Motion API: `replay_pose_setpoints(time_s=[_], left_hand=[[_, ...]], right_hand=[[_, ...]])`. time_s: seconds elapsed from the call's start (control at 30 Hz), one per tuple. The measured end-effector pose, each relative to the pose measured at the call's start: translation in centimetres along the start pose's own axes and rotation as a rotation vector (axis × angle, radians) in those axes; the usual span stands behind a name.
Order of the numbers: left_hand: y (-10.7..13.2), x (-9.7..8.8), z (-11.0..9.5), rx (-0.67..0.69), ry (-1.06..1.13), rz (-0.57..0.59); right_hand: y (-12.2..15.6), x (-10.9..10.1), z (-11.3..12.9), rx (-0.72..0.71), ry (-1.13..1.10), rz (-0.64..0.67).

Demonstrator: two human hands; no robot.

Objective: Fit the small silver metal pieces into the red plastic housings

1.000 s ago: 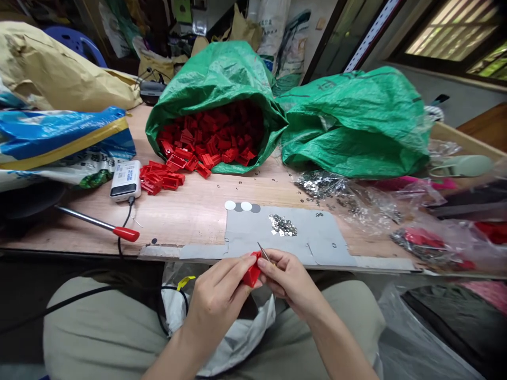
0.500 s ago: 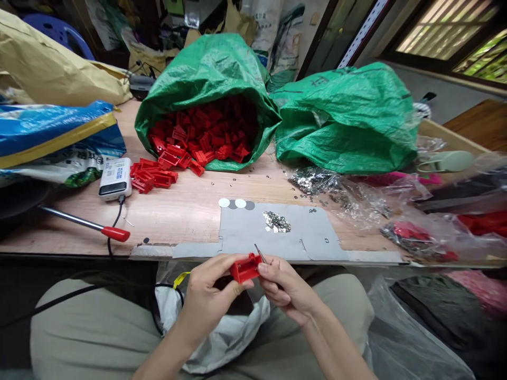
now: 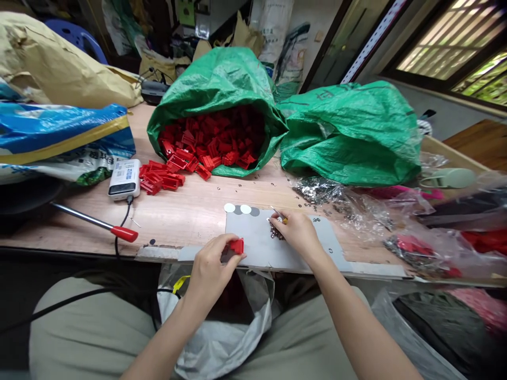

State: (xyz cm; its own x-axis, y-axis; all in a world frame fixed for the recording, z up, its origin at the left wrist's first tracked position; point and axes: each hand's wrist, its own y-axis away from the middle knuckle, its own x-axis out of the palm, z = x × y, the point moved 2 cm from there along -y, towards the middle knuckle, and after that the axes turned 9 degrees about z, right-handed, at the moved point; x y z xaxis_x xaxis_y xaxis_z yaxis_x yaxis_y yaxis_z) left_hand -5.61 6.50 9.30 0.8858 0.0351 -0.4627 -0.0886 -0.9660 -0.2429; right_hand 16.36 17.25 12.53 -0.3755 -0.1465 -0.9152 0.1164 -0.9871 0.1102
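My left hand (image 3: 212, 266) pinches a small red plastic housing (image 3: 237, 246) between thumb and fingers, just over the front edge of the grey mat (image 3: 253, 243). My right hand (image 3: 299, 232) reaches over the mat, its fingers closed on a thin pointed metal tool (image 3: 279, 213) with a yellowish part; its exact kind is unclear. Those fingertips are at a pile of small shiny metal pieces (image 3: 276, 230), partly covering it. Whether they also pinch a piece is hidden.
Behind the mat a green woven sack (image 3: 222, 74) lies open, full of red housings, several spilled (image 3: 160, 177) beside it. Another green sack (image 3: 352, 137) stands right, near plastic bags of metal pieces (image 3: 317, 190). A power bank (image 3: 124, 179) and red-tipped lever (image 3: 124, 233) are left. A white sack (image 3: 222, 338) hangs below.
My right hand has left the red housing and moved forward to the metal pile with the tool. My left hand still holds the housing, now turned and slightly farther forward. The view has shifted slightly.
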Motion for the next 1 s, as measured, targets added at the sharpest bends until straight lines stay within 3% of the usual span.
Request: replay_pose_setpoints(time_s=[0.1, 0.2, 0.33, 0.4, 0.47, 0.77, 1.0], left_hand=[[-0.2, 0.1, 0.4, -0.014, 0.065, 0.004], [-0.2, 0.0, 1.0, -0.044, 0.143, 0.017], [-0.1, -0.1, 1.3, -0.038, 0.169, 0.018], [0.0, -0.1, 1.3, -0.019, 0.143, 0.01], [0.0, -0.1, 1.2, 0.006, 0.118, 0.006], [0.1, -0.3, 1.1, 0.078, 0.113, 0.034], [-0.1, -0.4, 1.1, 0.047, 0.139, 0.018]], right_hand=[[0.3, -0.2, 0.1, -0.013, -0.061, 0.027], [1.2, -0.6, 0.9, -0.056, -0.313, 0.1], [3.5, 0.2, 3.3, -0.041, -0.681, 0.415], [4.3, 1.1, 4.5, -0.008, -0.773, 0.589], [4.4, 1.9, 5.1, 0.026, -0.792, 0.664], [3.0, 3.0, 5.0, 0.076, -0.746, 0.724], [4.0, 3.9, 5.3, 0.092, -0.788, 0.517]])
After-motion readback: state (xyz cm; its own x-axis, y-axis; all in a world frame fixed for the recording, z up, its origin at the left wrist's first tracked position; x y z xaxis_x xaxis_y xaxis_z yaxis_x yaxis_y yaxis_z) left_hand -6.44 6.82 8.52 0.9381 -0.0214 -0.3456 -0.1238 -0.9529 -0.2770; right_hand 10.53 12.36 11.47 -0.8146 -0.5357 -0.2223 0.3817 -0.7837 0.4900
